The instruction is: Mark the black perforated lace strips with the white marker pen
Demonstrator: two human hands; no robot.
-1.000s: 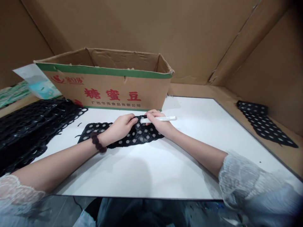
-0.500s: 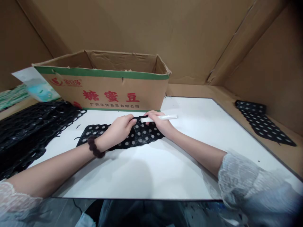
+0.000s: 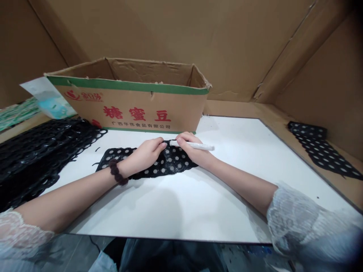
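Note:
A black perforated sheet point(image 3: 170, 162) with rows of round holes lies on the white board point(image 3: 159, 211) in front of the box. My left hand point(image 3: 147, 153), with a dark scrunchie point(image 3: 117, 173) on its wrist, pinches the sheet's back edge near the middle. Just to its right, my right hand point(image 3: 194, 149) is closed round a white pen-like tool point(image 3: 198, 146). The tool's left end rests at the sheet's back edge, between my two hands. My right fingers also touch the sheet's right part.
A cardboard box point(image 3: 136, 107) with a green rim and red characters stands behind my hands. Black perforated sheets point(image 3: 34, 155) are piled at the left, near a blue-and-white packet point(image 3: 52, 100). Another black sheet point(image 3: 320, 145) lies at the right, beside a cardboard wall point(image 3: 334, 71).
The whole view has shifted a little, so things appear slightly further right. The white tool's right end has tipped slightly downward in my right hand. My left hand keeps its pinch.

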